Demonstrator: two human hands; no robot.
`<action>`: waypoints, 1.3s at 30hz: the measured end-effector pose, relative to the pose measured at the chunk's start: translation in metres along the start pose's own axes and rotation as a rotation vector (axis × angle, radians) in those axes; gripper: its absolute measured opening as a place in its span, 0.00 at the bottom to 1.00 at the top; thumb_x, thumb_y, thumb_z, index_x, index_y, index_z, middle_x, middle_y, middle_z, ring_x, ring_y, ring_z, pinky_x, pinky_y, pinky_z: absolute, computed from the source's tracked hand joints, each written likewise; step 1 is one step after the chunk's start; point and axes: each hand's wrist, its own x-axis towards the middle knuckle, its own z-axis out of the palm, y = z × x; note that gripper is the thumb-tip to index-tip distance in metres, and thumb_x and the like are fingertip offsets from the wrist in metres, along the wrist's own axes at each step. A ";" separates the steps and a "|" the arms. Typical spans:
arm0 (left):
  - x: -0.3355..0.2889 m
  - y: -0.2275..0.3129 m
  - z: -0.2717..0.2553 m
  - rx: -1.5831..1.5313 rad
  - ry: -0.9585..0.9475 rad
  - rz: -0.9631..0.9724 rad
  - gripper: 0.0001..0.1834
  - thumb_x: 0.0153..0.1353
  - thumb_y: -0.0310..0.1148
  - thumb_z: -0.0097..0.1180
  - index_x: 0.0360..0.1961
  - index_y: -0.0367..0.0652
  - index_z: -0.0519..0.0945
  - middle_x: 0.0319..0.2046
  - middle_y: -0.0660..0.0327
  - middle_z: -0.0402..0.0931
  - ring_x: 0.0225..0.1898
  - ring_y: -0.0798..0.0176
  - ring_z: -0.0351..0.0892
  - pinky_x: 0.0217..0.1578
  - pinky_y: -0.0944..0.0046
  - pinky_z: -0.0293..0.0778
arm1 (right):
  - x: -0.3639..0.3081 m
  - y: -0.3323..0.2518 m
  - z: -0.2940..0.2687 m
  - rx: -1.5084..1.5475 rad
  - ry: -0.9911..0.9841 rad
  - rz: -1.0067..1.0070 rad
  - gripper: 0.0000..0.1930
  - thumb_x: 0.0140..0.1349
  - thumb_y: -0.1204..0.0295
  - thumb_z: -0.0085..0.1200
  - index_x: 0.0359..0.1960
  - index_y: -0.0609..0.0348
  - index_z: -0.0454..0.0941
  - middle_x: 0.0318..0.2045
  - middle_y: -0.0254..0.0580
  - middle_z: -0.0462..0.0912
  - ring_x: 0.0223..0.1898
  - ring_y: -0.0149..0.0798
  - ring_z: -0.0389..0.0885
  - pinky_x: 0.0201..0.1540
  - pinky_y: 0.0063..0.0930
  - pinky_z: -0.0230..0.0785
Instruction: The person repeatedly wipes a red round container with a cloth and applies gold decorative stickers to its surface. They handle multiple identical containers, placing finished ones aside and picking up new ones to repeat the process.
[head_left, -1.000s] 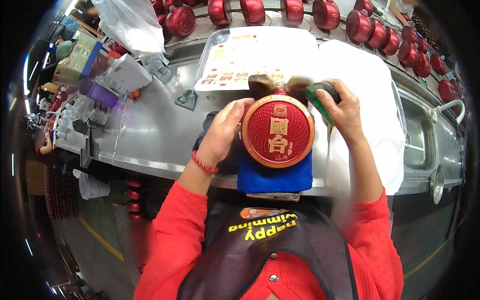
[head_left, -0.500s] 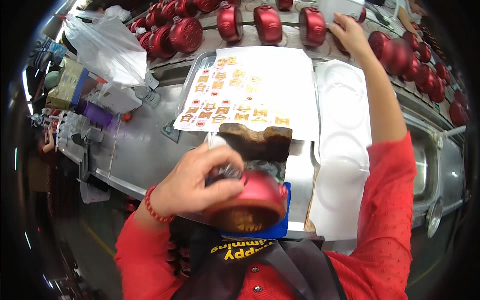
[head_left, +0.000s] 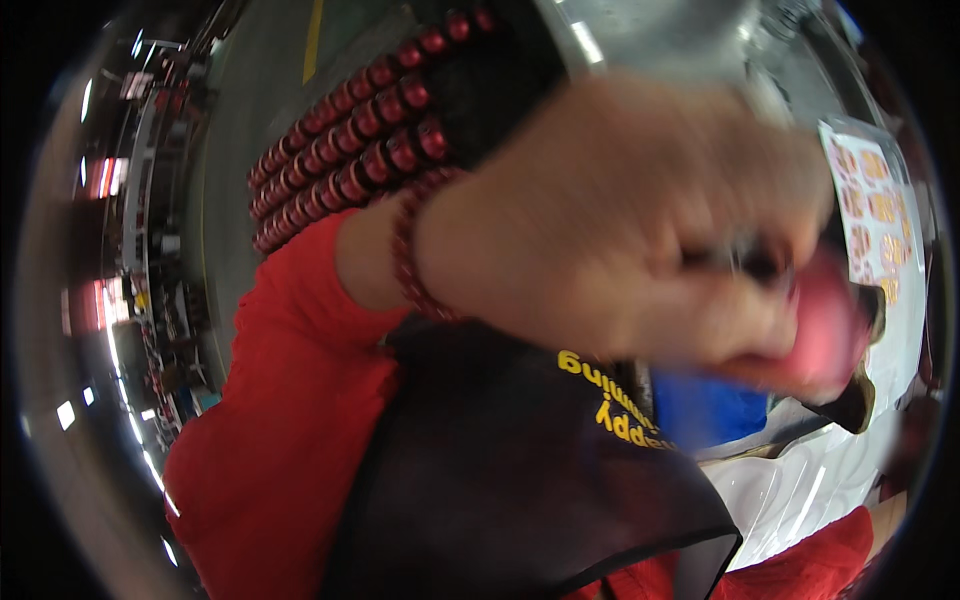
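Note:
My left hand (head_left: 640,220) fills the middle of the view, large and blurred, with a red bead bracelet at the wrist. Its fingers are closed round the neck of a glossy red round bottle (head_left: 835,325), whose neck is mostly covered by them. The bottle hangs over a blue block (head_left: 710,408) and beside a dark, worn brown holder (head_left: 860,395). Beyond it lies a white sheet of gold-and-red stickers (head_left: 862,200). Of my right arm, only the red sleeve (head_left: 815,558) and a bit of forearm show at the lower right; that hand is out of view.
Several rows of similar red bottles (head_left: 345,150) stand to the left of the workbench. A white molded tray (head_left: 800,485) lies at the lower right, and a grey metal worktop (head_left: 665,35) runs along the top. Farther left, shelving (head_left: 145,250) lines a floor marked with yellow.
The view has swung to the left, bringing the rows of bottles in. My left hand keeps the red bottle and appears much closer. My right hand has gone out of view.

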 end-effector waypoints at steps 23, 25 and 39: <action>-0.237 -0.452 -0.236 0.955 0.496 -1.157 0.21 0.61 0.48 0.65 0.44 0.41 0.83 0.44 0.42 0.82 0.44 0.36 0.85 0.45 0.42 0.82 | -0.288 -0.024 -0.225 -0.123 0.245 0.261 0.31 0.71 0.55 0.58 0.67 0.64 0.72 0.56 0.50 0.84 0.54 0.43 0.83 0.59 0.37 0.74; -0.246 -0.481 -0.238 0.954 0.486 -1.276 0.21 0.62 0.48 0.65 0.44 0.41 0.83 0.45 0.40 0.82 0.44 0.36 0.85 0.45 0.42 0.82 | -0.305 -0.028 -0.240 -0.146 0.257 0.302 0.30 0.71 0.55 0.57 0.67 0.64 0.72 0.56 0.50 0.84 0.54 0.43 0.83 0.58 0.37 0.74; -0.261 -0.514 -0.250 0.971 0.388 -1.397 0.23 0.64 0.47 0.64 0.49 0.38 0.79 0.48 0.41 0.82 0.48 0.39 0.85 0.47 0.45 0.83 | -0.409 -0.024 -0.330 -0.233 0.381 0.500 0.28 0.72 0.57 0.56 0.68 0.62 0.72 0.56 0.48 0.84 0.52 0.41 0.84 0.56 0.37 0.76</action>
